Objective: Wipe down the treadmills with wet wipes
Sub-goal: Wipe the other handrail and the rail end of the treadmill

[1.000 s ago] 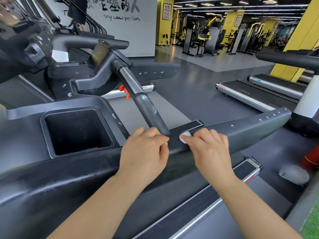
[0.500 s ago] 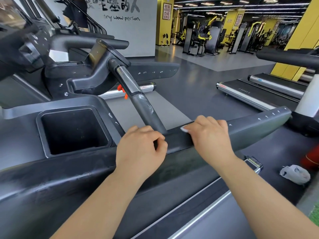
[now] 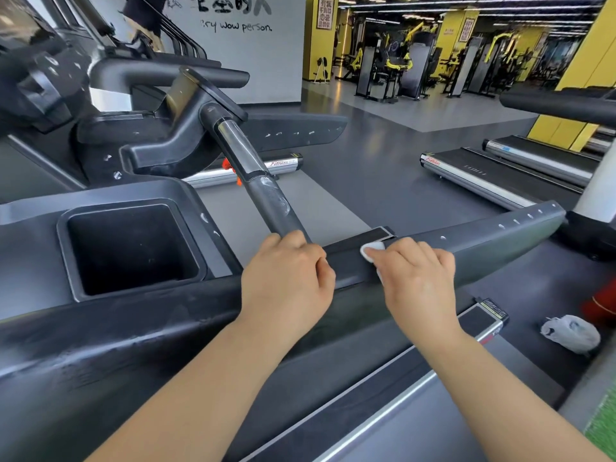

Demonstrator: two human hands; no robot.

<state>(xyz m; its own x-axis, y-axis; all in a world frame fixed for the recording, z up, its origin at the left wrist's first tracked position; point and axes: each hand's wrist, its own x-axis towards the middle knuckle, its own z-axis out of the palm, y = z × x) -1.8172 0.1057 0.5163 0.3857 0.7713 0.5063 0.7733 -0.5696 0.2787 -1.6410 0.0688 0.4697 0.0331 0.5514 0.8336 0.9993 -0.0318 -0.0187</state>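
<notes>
Peeking out from under the left edge of the right hand [image 3: 418, 281], the wet wipe [image 3: 370, 252] is pressed onto the treadmill's dark side rail [image 3: 493, 241], fingers curled over it. Just left, the handlebar [image 3: 266, 201] is gripped at its near end by the left hand [image 3: 286, 285].

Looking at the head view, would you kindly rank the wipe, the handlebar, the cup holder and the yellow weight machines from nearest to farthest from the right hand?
1. wipe, under the fingers of the right hand, on the side rail.
2. handlebar, just to its left.
3. cup holder, farther left.
4. yellow weight machines, far across the gym.
</notes>
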